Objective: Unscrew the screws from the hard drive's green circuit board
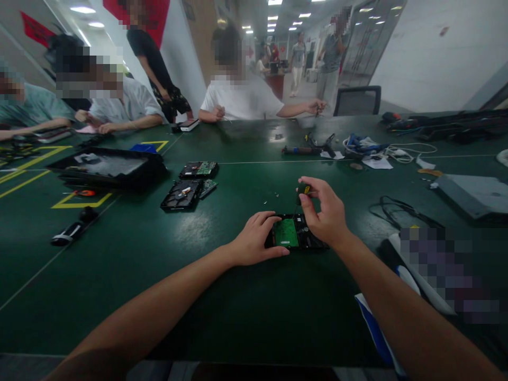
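Observation:
A black hard drive (298, 236) with a green circuit board facing up lies on the dark green table (222, 296) in front of me. My left hand (257, 238) grips its left edge, fingers curled over the casing. My right hand (323, 211) is closed on a small screwdriver (302, 191) with a black and yellow handle, held upright with its tip down on the drive. A few tiny screws (272, 198) lie just beyond the drive.
Two more opened hard drives (183, 194) (198, 169) and a black tray (107, 168) sit to the left. Tools and cables (357, 145) lie at the far right, a grey case (472, 193) at right. Several other people sit and stand across the table.

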`<state>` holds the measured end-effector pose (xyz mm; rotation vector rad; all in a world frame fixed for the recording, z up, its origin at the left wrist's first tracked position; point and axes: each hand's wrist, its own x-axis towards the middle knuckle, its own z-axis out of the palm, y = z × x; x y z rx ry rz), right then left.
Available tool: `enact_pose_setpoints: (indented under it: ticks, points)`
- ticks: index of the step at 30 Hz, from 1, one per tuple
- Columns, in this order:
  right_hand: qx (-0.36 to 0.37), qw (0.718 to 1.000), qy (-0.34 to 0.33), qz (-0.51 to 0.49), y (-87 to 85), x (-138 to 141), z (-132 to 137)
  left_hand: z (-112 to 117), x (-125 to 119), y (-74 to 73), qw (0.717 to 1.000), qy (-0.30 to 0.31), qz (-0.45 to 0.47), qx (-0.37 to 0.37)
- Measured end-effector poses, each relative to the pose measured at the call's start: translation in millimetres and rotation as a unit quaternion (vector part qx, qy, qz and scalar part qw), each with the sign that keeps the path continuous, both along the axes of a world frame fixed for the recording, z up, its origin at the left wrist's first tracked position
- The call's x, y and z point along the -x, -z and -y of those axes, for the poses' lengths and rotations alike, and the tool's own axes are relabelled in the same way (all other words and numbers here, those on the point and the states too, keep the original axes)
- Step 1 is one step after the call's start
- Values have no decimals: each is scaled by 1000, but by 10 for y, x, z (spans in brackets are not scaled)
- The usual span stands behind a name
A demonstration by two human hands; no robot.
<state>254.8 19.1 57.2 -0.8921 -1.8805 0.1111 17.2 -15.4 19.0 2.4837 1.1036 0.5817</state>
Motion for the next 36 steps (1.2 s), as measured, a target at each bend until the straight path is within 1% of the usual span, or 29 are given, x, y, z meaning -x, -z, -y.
enact_pose_setpoints:
  ticks: [5, 9, 12, 17, 21, 27, 33, 36]
  points:
    - [20, 1000, -11, -2, 42, -3, -19, -40, -56, -35, 1000, 1, -14, 23]
    - [7, 1000, 5, -1, 38, -20, -31, -87, -86, -65, 998, -5, 2, 57]
    - [-6, 1000, 15, 6, 15, -30, -24, -124, -100, -65, 998, -14, 15, 66]
    - [-31, 999, 17, 12, -29, -30, -5, -224, -131, -67, 998, -13, 27, 62]
    - [-34, 999, 25, 5, -29, -34, -14, -286, -147, -48, 998, -12, 25, 51]
    - [-24, 998, 58, -12, 24, -60, -46, -261, -114, 16, 1000, 1, 24, 20]
    - [11, 999, 48, -7, 70, -68, -63, -315, -30, -54, 998, 38, 21, 40]
    - [24, 998, 61, -10, 103, -68, -82, -344, -13, -60, 998, 40, 37, 40]
